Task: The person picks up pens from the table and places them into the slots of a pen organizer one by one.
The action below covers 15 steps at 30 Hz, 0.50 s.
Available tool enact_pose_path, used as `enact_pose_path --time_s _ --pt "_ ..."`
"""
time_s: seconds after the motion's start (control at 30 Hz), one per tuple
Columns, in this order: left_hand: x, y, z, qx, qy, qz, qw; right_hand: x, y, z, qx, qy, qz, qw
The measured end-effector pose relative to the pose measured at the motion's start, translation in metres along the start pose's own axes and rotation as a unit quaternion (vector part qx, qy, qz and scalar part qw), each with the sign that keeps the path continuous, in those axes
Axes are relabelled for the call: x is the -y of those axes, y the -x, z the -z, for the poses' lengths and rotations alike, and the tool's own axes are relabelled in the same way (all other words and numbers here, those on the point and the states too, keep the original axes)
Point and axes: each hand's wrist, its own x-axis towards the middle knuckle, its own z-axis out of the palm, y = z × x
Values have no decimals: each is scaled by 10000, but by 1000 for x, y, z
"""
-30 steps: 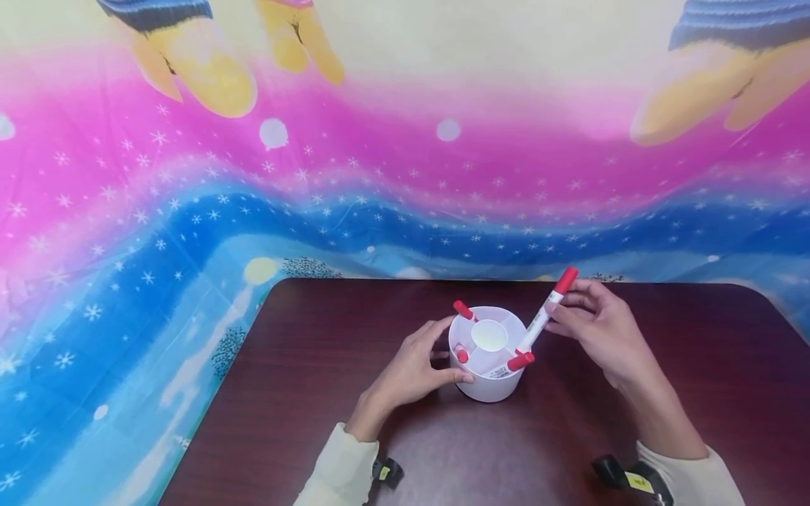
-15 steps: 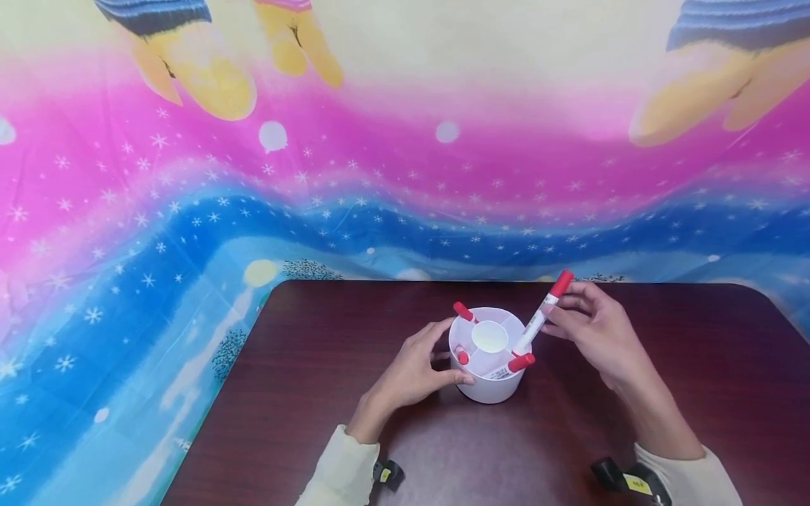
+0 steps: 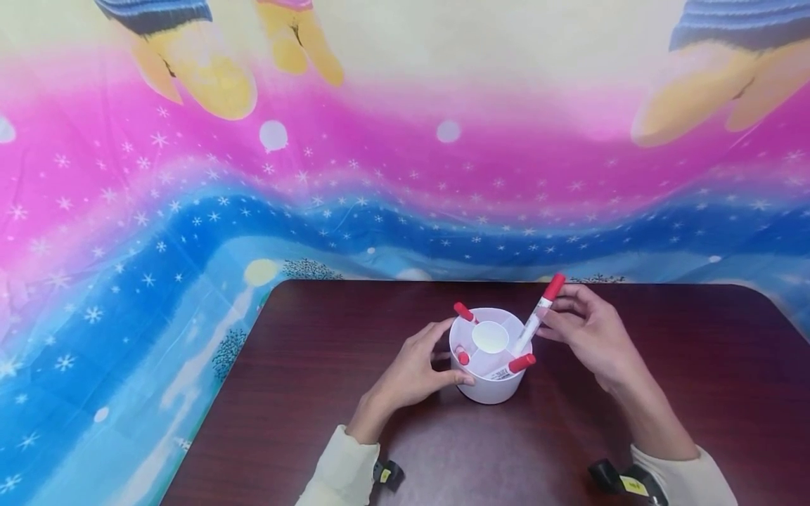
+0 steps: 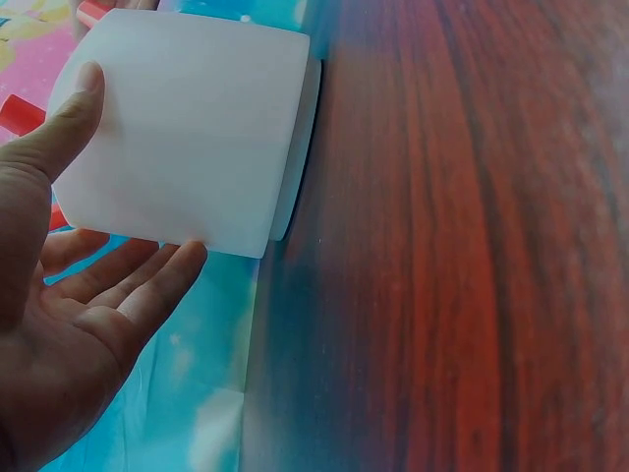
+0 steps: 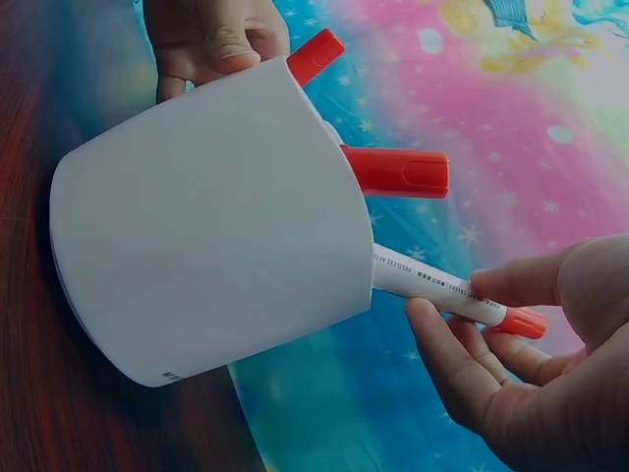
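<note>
A round white pen holder (image 3: 490, 390) with a ring-shaped middle and divided compartments stands on the table. My left hand (image 3: 414, 365) holds its left side, thumb (image 4: 74, 118) at the near wall and fingers round the far side. My right hand (image 3: 595, 334) pinches a white marker (image 3: 530, 329) with a red cap, which leans with its lower end inside the holder's right compartment. In the right wrist view thumb and fingers grip this marker (image 5: 442, 285) just below the cap. Other red-capped markers stick out at the back left (image 3: 464, 311), front left (image 3: 463, 357) and front right (image 3: 521, 362).
The dark wooden table (image 3: 304, 379) has its back edge close behind the holder. A colourful printed cloth (image 3: 380, 154) hangs behind and to the left of the table. Black camera straps (image 3: 626, 481) are on both wrists.
My right hand has moved a little left and lowered the marker deeper into the holder; the marker's lower end is now below the rim. My left hand stays in place.
</note>
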Motion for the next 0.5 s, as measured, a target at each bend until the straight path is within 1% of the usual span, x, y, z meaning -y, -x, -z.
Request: enact_pose_path --time_s 0.2,0.5 --pt "1 -1 0 -16 244 -119 9996 -2 0 -2 48 -74 57 9999" --pt "1 0 0 -3 271 -81 9996 -2 -1 -5 45 -86 63 9999"
